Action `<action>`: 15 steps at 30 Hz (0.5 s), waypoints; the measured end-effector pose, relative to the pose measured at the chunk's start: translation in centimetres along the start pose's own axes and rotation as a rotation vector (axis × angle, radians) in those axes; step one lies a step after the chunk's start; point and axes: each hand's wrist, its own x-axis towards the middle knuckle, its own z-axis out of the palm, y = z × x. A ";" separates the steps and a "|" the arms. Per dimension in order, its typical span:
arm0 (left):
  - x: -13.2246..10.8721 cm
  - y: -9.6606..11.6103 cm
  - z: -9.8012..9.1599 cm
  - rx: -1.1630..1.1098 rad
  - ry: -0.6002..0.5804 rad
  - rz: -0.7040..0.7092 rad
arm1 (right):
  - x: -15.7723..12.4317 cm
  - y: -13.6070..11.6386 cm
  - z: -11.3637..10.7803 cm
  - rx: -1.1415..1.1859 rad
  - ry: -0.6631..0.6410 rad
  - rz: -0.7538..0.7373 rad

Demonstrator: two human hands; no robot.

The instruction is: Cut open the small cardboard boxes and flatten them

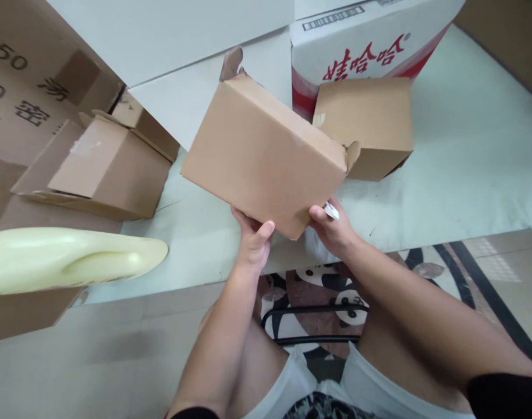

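Note:
A plain brown cardboard box (266, 151) is held up tilted above the pale green cloth, with small flaps sticking out at its far left and right corners. My left hand (254, 240) grips its near lower edge, thumb on the outside and fingers underneath, partly hidden. At the near right corner my right hand (333, 227) is closed on the box too. A small white object (331, 210) sticks out between the fingers of that hand; its kind does not show.
Behind stands a white and red carton (357, 55), with a smaller brown box (364, 113) before it. Open cardboard boxes (113, 157) are at left, near a pale yellow smooth object (74, 260). Pale green cloth (462, 174) covers the surface. Below lies a panda-patterned mat (427, 270).

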 end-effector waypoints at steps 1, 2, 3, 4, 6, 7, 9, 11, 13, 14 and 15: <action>0.0 -0.1 -0.1 0.016 -0.013 0.012 | 0.0 -0.1 0.0 -0.003 0.003 0.005; 0.0 -0.2 -0.1 0.028 -0.024 0.022 | 0.0 -0.1 -0.1 -0.011 0.009 0.009; 0.1 -0.3 -0.2 0.036 -0.032 0.029 | 0.1 -0.2 -0.2 -0.024 0.018 0.011; 0.1 -0.4 -0.2 0.036 -0.036 0.034 | 0.1 -0.2 -0.3 -0.043 0.030 0.009; 0.2 -0.4 -0.3 0.016 -0.028 0.034 | 0.2 -0.2 -0.5 -0.083 0.051 0.004; 0.3 -0.4 -0.3 -0.003 -0.012 0.022 | 0.2 -0.1 -0.7 -0.098 0.060 0.003; 0.7 -0.1 -0.5 -0.058 0.043 -0.016 | 0.4 0.0 -1.0 -0.111 0.076 -0.004; 1.1 0.4 -1.0 -0.121 0.124 -0.023 | 0.6 0.0 -1.4 -0.117 0.085 -0.026; 1.6 1.0 -1.8 -0.163 0.213 0.026 | 0.8 0.0 -1.7 -0.129 0.075 -0.063; 1.9 1.4 -2.3 -0.169 0.253 0.057 | 0.9 -0.1 -2.0 -0.139 0.063 -0.081; 2.2 1.8 -2.8 -0.167 0.291 0.086 | 0.9 -0.2 -2.3 -0.151 0.050 -0.097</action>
